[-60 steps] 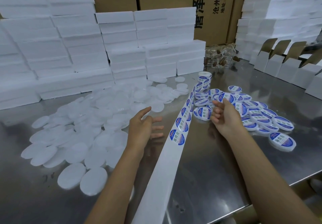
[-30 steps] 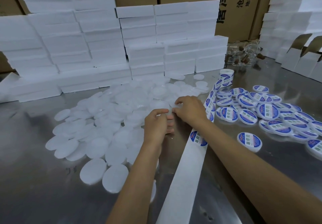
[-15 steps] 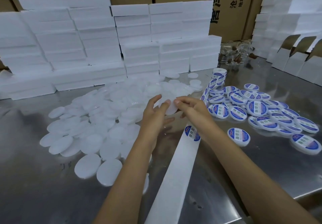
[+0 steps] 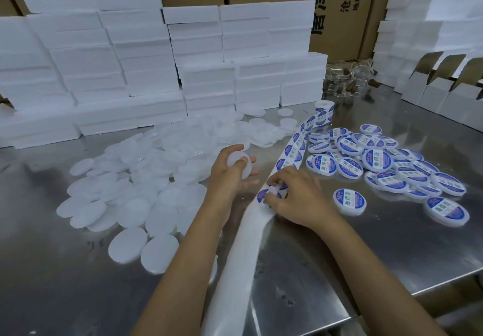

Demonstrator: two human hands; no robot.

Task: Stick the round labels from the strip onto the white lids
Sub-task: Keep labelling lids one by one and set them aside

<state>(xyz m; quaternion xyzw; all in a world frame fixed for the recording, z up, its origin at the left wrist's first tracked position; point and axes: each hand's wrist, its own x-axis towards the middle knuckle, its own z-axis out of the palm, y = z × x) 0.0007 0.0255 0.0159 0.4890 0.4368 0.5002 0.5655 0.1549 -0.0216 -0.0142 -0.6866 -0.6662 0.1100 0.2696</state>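
Half a second earlier both hands had met over a blank lid; since then the right hand [image 4: 294,197] had dropped to the strip [image 4: 287,158], while the left hand [image 4: 230,173] kept the lid. That white lid [image 4: 239,163] sat gripped between the left thumb and curled fingers, raised just above the bench [image 4: 339,244] and just left of the strip. The right fingers [image 4: 271,199] were curled down and pinching at the nearest round label [image 4: 262,194], apparently peeling it from the backing, though whether it had lifted free was hidden under the fingertips.

Nearer than that label the strip ran bare and white toward the near edge; beyond it, labels continued up to the roll [image 4: 324,112] at the far end. To the right lay a pile of labelled lids [image 4: 379,160], a few dozen at a guess, with strays nearer the bench edge. To the left spread a larger heap of blank lids [image 4: 156,168], so I judged the job well under way but probably less than half finished. Stacked white boxes [image 4: 117,56] stood along the far side.
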